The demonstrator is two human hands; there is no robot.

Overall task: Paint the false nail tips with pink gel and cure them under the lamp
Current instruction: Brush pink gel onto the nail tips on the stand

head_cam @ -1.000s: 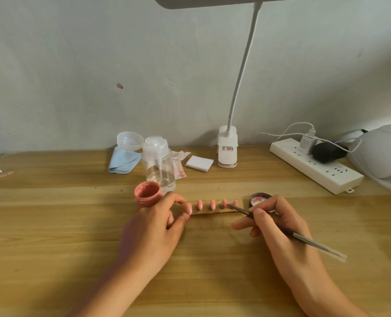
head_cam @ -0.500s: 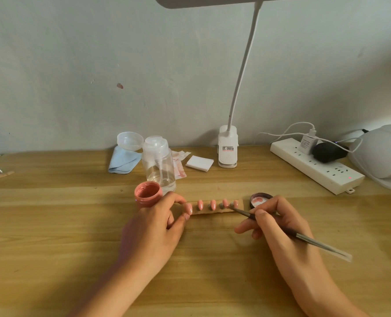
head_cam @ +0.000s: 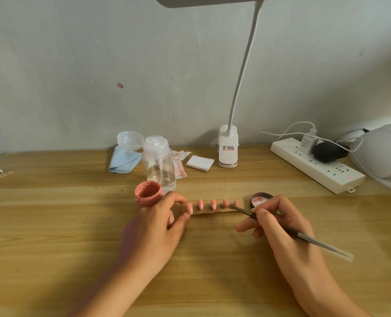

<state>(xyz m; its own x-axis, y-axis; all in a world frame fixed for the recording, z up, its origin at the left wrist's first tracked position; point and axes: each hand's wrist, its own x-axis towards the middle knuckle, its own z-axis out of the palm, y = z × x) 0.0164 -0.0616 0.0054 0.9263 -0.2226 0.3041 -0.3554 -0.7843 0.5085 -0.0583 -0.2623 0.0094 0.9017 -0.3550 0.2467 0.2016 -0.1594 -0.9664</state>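
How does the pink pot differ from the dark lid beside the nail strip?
The pink pot is taller and pink outside; the lid is shallow with a dark rim. The pot stands beside the left hand; the lid is partly behind the right hand. Both face up, pink inside.

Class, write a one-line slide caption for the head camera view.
The right hand touches a brush to the rightmost nail tip while the left hand steadies the holder strip.

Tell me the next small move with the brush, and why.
Probably draw the brush along the rightmost nail tip: its bristles sit at that tip's near end, the right hand pinches the handle, and the left hand holds the strip's left end steady.
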